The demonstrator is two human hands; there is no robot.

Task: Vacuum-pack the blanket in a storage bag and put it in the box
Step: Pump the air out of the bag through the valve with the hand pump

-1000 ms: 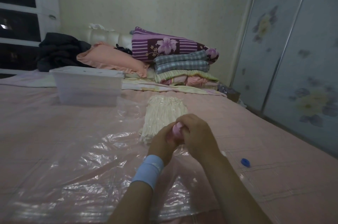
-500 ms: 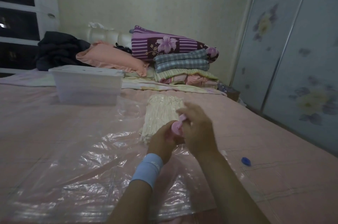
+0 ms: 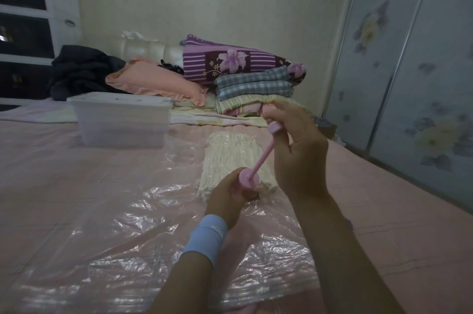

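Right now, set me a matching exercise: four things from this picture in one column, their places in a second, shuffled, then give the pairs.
1 pink pump
2 clear box
3 cream blanket
4 blue wristband

A worn just below the left hand
B on the bed, far left, lid on
C held by both hands, right hand on its extended rod
D flat on the bed just beyond the hands

Pairs: 1-C, 2-B, 3-D, 4-A

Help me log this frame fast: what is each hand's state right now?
Left hand: grips the barrel of the small pink plastic hand pump.
Right hand: pinches the pump's round pink plunger handle, rod extended.
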